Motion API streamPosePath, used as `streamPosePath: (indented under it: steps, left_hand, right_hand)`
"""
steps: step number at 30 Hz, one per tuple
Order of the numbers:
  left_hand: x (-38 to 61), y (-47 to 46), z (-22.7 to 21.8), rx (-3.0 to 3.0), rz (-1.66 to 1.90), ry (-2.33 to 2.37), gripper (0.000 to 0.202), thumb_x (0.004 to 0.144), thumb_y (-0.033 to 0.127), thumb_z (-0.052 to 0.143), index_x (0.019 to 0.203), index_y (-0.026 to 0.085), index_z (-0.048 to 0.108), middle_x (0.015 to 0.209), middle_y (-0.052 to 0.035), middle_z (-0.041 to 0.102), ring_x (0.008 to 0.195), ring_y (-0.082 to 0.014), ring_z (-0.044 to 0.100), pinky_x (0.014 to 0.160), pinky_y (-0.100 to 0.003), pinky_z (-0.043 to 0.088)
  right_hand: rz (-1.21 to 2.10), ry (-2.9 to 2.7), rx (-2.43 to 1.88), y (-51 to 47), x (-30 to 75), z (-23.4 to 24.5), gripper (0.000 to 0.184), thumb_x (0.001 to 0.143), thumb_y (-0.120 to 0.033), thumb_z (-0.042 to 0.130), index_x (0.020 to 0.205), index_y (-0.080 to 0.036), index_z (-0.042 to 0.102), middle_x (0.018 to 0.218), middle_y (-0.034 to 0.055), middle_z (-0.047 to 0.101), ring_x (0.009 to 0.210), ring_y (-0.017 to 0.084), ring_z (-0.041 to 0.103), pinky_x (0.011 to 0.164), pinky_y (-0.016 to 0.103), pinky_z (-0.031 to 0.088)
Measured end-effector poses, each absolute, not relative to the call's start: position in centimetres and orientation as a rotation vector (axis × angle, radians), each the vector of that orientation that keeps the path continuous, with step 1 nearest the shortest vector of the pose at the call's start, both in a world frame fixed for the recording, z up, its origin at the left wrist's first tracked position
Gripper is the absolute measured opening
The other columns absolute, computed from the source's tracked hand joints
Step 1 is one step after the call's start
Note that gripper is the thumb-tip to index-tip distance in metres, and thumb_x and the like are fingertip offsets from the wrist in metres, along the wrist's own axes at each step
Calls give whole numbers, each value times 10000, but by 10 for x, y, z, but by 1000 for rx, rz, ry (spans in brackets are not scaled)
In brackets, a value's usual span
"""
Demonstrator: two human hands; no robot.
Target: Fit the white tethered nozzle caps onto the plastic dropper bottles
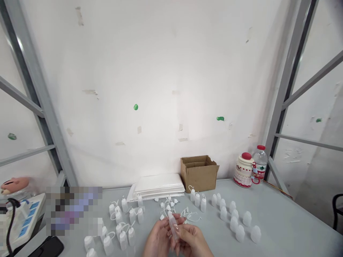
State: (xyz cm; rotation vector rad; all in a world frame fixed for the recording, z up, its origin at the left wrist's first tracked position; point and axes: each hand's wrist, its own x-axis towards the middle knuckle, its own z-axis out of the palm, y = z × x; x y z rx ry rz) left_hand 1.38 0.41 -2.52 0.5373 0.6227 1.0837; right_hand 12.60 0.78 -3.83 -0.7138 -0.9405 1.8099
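A small translucent squeeze bottle [174, 228] with a white top is held tilted between both hands near the front of the table. My left hand [158, 238] is cupped around its left side and underside. On the other side, the thumb of my right hand [191, 238] presses against the bottle's body. Just beyond the fingers lie loose white caps [168, 206] and thin white strap loops [190, 214]. Several capped bottles [123, 240] with strap loops stand to the left of my hands. More bottles [197, 200] with loops stand near the box.
Uncapped-looking translucent bottles [240, 233] stand at the right on the grey table [289, 225]. Behind are a stack of white sheets [158, 184], a cardboard box [200, 176], a decorated mug [243, 171] and a water bottle [259, 162]. A black phone [48, 247] and power strip [29, 223] lie left.
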Motion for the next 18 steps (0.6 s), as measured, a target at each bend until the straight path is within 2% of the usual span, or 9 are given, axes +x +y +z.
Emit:
streamPosePath:
  steps: [3, 5, 7, 9, 13, 18]
  left_hand:
    - [13, 1, -20, 522, 1072, 610, 298, 712, 280, 525, 880, 91, 683, 870, -124, 712, 783, -204, 606, 640, -261, 410]
    - [14, 0, -19, 482, 1066, 628, 281, 727, 275, 498, 855, 108, 685, 858, -109, 712, 683, -175, 597, 542, -243, 382]
    - [13, -1, -18, 446, 1039, 632, 280, 721, 277, 481, 833, 121, 684, 853, -94, 709, 596, -152, 573, 469, -233, 333]
    - [13, -2, -16, 441, 1014, 619, 279, 701, 282, 480, 809, 126, 684, 847, -85, 703, 554, -141, 553, 457, -232, 309]
    - [10, -6, -8, 512, 1015, 554, 216, 647, 274, 514, 694, 138, 675, 829, -80, 689, 690, -185, 583, 628, -268, 377]
    - [10, -9, 0, 659, 1036, 492, 181, 634, 286, 520, 617, 158, 647, 836, -78, 670, 905, -245, 554, 780, -309, 355]
  right_hand:
    - [1800, -938, -691, 9, 125, -44, 434, 490, -532, 748, 449, -116, 635, 408, 27, 583, 320, 53, 449, 372, 172, 309]
    - [1768, -960, -697, 8, 124, -47, 426, 498, -530, 748, 482, -116, 650, 420, 23, 588, 343, 64, 471, 395, 180, 348]
    - [1693, -1009, -725, 6, 123, -51, 409, 515, -521, 748, 556, -120, 677, 446, 20, 604, 379, 84, 506, 434, 200, 397]
    - [1586, -1091, -763, 2, 123, -54, 401, 557, -506, 734, 690, -129, 705, 512, 29, 645, 444, 113, 559, 487, 223, 440]
    - [1363, -1332, -903, -4, 127, -57, 412, 650, -461, 686, 928, -156, 685, 732, 76, 723, 712, 204, 655, 640, 258, 496]
    - [981, -1597, -985, -8, 133, -53, 295, 710, -364, 640, 973, -239, 689, 936, 75, 718, 869, 236, 653, 747, 270, 514]
